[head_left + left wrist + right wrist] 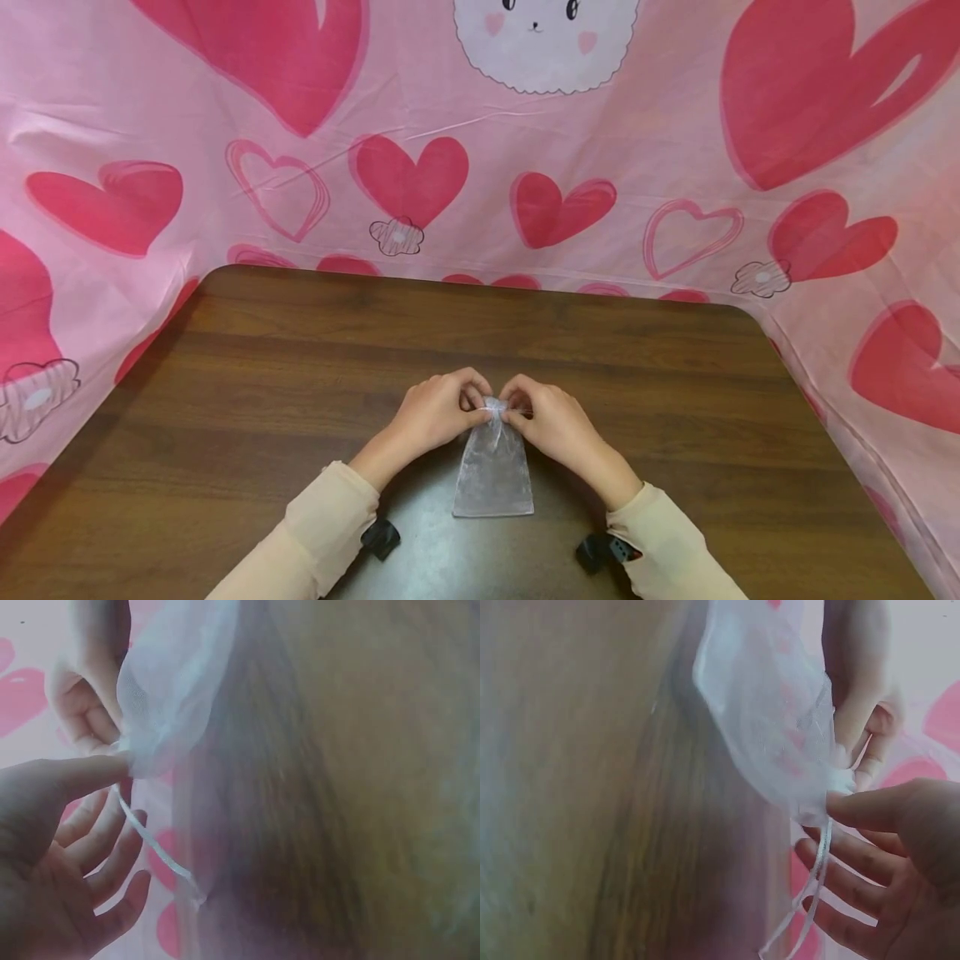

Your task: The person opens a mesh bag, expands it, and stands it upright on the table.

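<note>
A sheer white organza drawstring pouch (495, 475) hangs between my two hands, its neck bunched into tight gathers and its bottom edge toward me. My left hand (438, 408) pinches the gathered neck from the left, thumb against the fabric. From the other side my right hand (551, 417) pinches the same neck between thumb and fingers. Thin white ribbon cord (157, 849) trails from the neck past the left fingers in the left wrist view. Beside the right fingers, a loop of ribbon (817, 870) dangles in the right wrist view. The pouch is see-through and looks flat.
A brown wood-grain table (300, 367) spreads below the hands, with rounded far corners. Pink cloth printed with red hearts (411, 179) rises behind it and along both sides. Small black devices (381, 539) sit at both wrists, below the cream sleeves.
</note>
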The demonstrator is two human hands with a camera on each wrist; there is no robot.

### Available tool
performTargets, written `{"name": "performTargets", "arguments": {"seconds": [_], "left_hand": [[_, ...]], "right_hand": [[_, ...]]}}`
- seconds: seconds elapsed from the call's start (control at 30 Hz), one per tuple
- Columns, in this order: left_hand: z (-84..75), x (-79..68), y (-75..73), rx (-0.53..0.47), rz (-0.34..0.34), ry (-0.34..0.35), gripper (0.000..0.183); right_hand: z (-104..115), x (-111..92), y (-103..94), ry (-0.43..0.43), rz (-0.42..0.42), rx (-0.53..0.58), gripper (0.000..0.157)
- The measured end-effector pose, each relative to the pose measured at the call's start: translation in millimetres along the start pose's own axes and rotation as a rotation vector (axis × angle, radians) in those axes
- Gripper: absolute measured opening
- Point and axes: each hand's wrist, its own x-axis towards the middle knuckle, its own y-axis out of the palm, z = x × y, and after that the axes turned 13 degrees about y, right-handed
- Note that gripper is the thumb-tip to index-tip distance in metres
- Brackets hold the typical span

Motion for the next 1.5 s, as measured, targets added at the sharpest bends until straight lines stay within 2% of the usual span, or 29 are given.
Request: {"name": "performTargets", "arguments": {"seconds": [0.17, 0.3, 0.4, 0.53, 0.77, 0.97, 1.27, 1.5], "left_hand": [[-6.0, -6.5, -4.1, -0.020, -0.080, 0.009, 0.021], [-10.3, -11.4, -6.8, -0.022, -0.135, 0.006, 0.021], [-13.9, -15.0, -8.8, -0.030, -0.172, 0.014, 0.021], [-18.5, -20.0, -10.9, -0.043, -0.216, 0.040, 0.023], [-24.4, -25.1, -11.9, -0.015, -0.299, 0.096, 0.027], [-28.5, -28.8, -12.2, -0.057, -0.344, 0.084, 0.027], [-33.2, -34.7, -14.3, -0.161, -0.343, 0.002, 0.014], [-38.1, -36.4, -14.1, -0.199, -0.325, 0.045, 0.013]], "right_hand": [[0.5, -4.8, -1.6, -0.042, -0.019, 0.223, 0.019], [5.0, -8.7, -4.8, -0.008, -0.027, 0.398, 0.016], [8.3, -11.8, -7.5, 0.028, -0.035, 0.463, 0.016], [10.0, -14.8, -8.5, 0.054, -0.038, 0.467, 0.017], [11.5, -19.9, -9.6, 0.115, -0.040, 0.470, 0.010], [13.9, -24.8, -12.3, 0.128, -0.086, 0.511, 0.009], [17.9, -33.4, -15.1, 0.117, -0.153, 0.502, 0.006], [20.8, -39.4, -17.0, 0.026, -0.187, 0.460, 0.003]]}}
